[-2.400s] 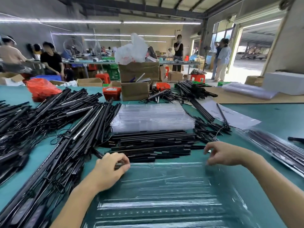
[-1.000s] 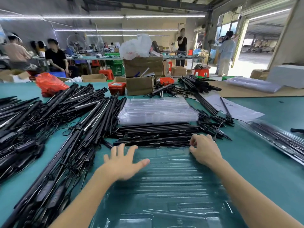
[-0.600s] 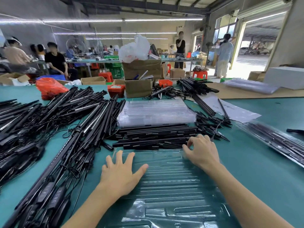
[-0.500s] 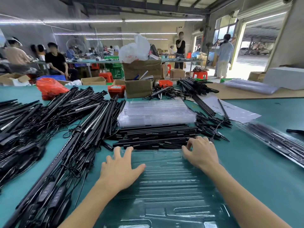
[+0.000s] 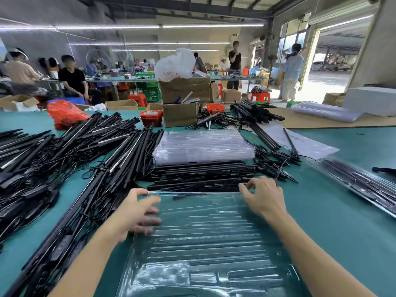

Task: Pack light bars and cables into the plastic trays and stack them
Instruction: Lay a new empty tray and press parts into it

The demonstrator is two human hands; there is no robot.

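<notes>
Head view, worn camera looking down on a teal-covered bench (image 5: 342, 221). We see a clear, ribbed, moulded plastic tray (image 5: 203, 243) lying flat directly before us, its slots showing no parts. Our right hand (image 5: 265, 198) pinches the tray's far right edge between thumb and curled fingers, a closed grip on the plastic. Our left hand (image 5: 137, 213) is motion-blurred at the far left corner, fingers spread across the tray; whether it grips or merely rests we cannot tell. We judge that both hands sit at the far edge to square the tray, or to peel it from one nested beneath, ahead of loading.

Just beyond the far edge lies a row of short black bars (image 5: 201, 176) running crosswise, nearly touching the tray. Behind them stands a stack of empty clear trays (image 5: 203, 144). Left of the tray, long black light bars tangled with thin black cables (image 5: 81, 189) crowd close to the tray's left side and may snag it. At right, well apart, rests a filled clear tray (image 5: 364, 185). Brown cardboard boxes (image 5: 182, 103) stand farther back.
</notes>
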